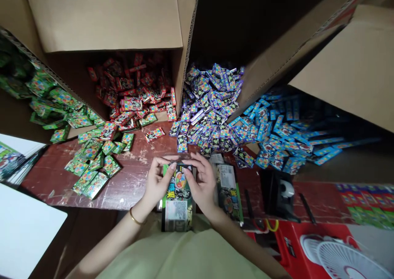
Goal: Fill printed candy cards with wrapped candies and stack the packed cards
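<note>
In front of my body is a black and green printed packet (178,217) with a white label on its lower part. My left hand (157,182) grips its upper left edge, and my right hand (203,182) grips the upper right, both thumbs on the printed face. The fingertips meet the top edge, where detail is hard to make out. A similar packet (230,201) lies on the table just right of my right hand. Beyond my hands are small purple packs (209,123) and a single red pack (154,134); loose green packs (92,183) lie to the left.
Tipped cardboard boxes (107,18) spill red packs (132,103), green packs and blue packs (273,147) onto the red table (132,188). At right are a black tape dispenser (275,199), a dark pen-like stick (307,208), a yellow handle (272,225) and a white fan (341,258).
</note>
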Available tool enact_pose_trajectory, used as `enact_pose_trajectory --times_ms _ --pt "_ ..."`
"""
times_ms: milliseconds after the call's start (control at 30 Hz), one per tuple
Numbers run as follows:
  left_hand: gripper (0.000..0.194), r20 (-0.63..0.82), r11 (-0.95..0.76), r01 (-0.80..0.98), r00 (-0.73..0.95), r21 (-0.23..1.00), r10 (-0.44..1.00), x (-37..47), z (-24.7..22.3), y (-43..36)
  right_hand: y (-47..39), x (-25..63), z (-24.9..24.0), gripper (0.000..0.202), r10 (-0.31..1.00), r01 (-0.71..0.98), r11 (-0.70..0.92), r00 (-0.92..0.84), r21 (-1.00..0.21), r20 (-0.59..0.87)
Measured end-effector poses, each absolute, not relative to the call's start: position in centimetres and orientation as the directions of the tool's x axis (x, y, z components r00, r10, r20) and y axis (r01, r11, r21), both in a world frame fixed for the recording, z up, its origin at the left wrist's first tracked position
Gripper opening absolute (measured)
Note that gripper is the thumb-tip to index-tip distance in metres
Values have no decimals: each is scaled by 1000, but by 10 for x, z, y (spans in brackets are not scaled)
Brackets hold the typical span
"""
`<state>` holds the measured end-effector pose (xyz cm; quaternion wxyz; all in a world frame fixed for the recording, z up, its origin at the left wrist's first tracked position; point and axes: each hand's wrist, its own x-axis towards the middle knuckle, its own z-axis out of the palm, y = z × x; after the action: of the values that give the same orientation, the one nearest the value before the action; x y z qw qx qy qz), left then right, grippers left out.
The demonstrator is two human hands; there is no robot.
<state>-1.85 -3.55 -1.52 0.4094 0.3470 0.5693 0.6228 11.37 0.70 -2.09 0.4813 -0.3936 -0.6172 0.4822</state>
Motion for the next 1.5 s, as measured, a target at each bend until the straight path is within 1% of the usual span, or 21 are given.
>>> enact_pose_trajectory --times_ms 67,133,200,300,433,500,600,700,800,900,1000,1100,1167,1233,1300,1367,1433,1500 --pt "23 -23 -43 -143 -435 989 900 -16 -14 -34 7 111 -21 42 951 -9 245 -194 -969 242" --pt "30 -42 -45 -174 -466 984 884 -15 -14 -33 10 109 -19 46 946 -65 289 -134 -955 295" --pt "32 -80 -2 -176 -460 984 884 -16 -13 -34 14 108 -17 50 949 -118 264 -149 -957 280" --pt "23 -105 75 -90 -407 993 907 -22 -9 -36 18 110 -11 57 943 -148 120 -291 -982 159" --pt "19 -52 54 -6 -403 999 914 -26 0 -38 27 116 -1 63 929 -161 -39 -370 -986 24" --pt "21 -74 75 -14 -409 997 909 -26 6 -37 34 118 3 62 902 -171 -147 -427 -974 -61" --pt "27 -163 137 -91 -421 986 892 -26 11 -31 46 120 8 60 856 -178 -279 -491 -944 -160" --pt "29 -197 146 -150 -431 978 880 -27 12 -23 56 121 10 54 849 -173 -324 -486 -930 -205" --pt "28 -191 159 -113 -397 981 898 -26 9 -20 61 125 8 56 837 -168 -362 -492 -917 -240" --pt "27 -130 131 -24 -383 991 915 -20 4 -22 58 130 1 57 842 -133 -340 -484 -931 -239" --pt "22 -79 71 -34 -362 997 929 -14 -1 -25 49 136 -7 45 888 -62 -173 -441 -983 -128" --pt "29 -140 126 -65 -329 990 934 -13 -8 -27 46 140 -10 27 882 13 -22 -470 -1000 -25" --pt "31 -174 164 -59 -321 985 931 -14 -14 -26 53 140 -7 22 870 38 32 -493 -999 9" --pt "33 -169 165 -40 -322 985 931 -15 -18 -25 66 137 1 16 852 73 94 -522 -993 42" --pt "33 -159 160 -24 -325 987 932 -15 -19 -24 81 132 10 17 795 105 91 -606 -990 8" --pt "34 -160 164 -17 -329 986 931 -13 -19 -24 94 126 19 20 692 130 -15 -714 -991 -104" --pt "35 -166 170 -20 -336 985 927 -12 -18 -24 102 120 26 21 609 146 -108 -772 -983 -181" --pt "35 -165 167 -25 -341 986 925 -11 -17 -24 106 115 31 21 582 160 -94 -792 -983 -184"
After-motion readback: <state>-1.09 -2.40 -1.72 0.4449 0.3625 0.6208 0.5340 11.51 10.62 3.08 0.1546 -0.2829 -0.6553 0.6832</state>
